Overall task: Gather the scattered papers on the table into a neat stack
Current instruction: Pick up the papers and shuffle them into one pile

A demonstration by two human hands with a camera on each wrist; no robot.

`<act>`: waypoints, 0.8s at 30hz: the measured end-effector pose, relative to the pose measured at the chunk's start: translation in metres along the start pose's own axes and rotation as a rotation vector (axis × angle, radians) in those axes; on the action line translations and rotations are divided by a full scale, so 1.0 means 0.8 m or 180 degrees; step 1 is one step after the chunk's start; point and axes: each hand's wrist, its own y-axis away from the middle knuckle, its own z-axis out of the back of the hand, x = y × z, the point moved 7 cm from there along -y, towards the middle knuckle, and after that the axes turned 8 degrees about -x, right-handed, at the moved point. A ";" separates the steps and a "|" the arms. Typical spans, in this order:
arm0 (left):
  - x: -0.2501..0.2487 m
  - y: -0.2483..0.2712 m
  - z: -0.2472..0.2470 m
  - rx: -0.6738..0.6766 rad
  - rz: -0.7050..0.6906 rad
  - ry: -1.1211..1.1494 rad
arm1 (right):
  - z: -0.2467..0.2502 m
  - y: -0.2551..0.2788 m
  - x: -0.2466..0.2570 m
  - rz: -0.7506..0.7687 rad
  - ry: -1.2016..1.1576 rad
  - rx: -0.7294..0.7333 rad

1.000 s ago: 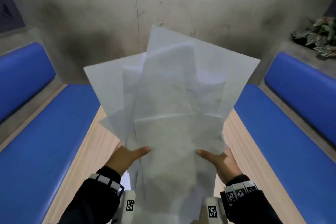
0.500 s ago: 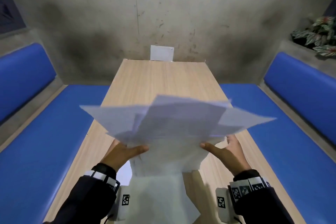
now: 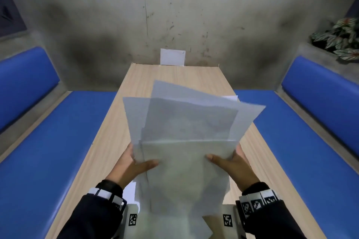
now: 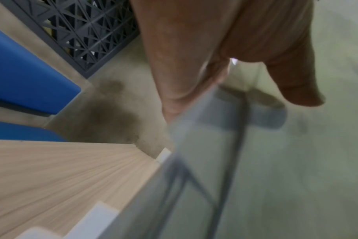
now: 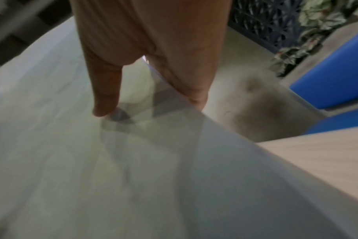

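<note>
Head view: your left hand (image 3: 134, 163) and right hand (image 3: 231, 163) each grip a side of the fanned bundle of thin white paper sheets (image 3: 186, 134), thumbs on top, lifted above the light wooden desk (image 3: 108, 141). Sheets are skewed; loosening either grip to square them risks some sliding out.

- Light is dim, flat and cool; no single source shows.
- The head view is fairly sharp at centre; the far wall (image 3: 174, 15) is unevenly lit, with dark smudgy patches low down.
- Wide-angle bending curves the benches (image 3: 48, 141) at the left and right edges.
- The papers (image 3: 184, 141) are translucent, and overlaps show as greyer bands.
- Both wrist views are soft and smeared with motion blur; the table (image 4: 51, 177) grain streaks.
- A thumb (image 5: 106, 90) casts a small soft shadow on the papers.
</note>
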 end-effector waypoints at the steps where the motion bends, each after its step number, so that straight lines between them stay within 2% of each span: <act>1: 0.005 0.003 0.001 0.0008 0.0021 0.0063 | 0.002 0.001 -0.014 -0.0128 0.0000 0.0022; 4: 0.028 0.012 -0.012 0.0061 0.0097 0.0167 | -0.003 0.003 -0.038 -0.0210 -0.0097 -0.0011; 6: 0.040 0.012 -0.020 -0.0132 0.0138 0.0248 | -0.007 0.005 -0.033 -0.0153 -0.0256 -0.0165; 9: 0.024 0.013 -0.017 -0.0407 0.0015 0.0386 | -0.008 0.004 -0.014 -0.0002 -0.0264 -0.0211; 12: 0.006 0.014 -0.012 -0.0214 -0.0184 0.0448 | -0.009 0.003 -0.006 0.0139 -0.0185 -0.0170; 15: 0.029 0.017 0.000 -0.0241 -0.0183 0.0146 | -0.004 0.008 -0.034 0.0054 0.0119 -0.0210; 20: 0.089 0.022 0.008 -0.0491 0.0327 -0.0041 | -0.004 0.017 -0.081 -0.0280 0.0372 -0.0257; 24: 0.070 0.021 0.007 -0.0783 0.0138 -0.0437 | -0.020 0.010 -0.068 -0.0121 0.0628 -0.0345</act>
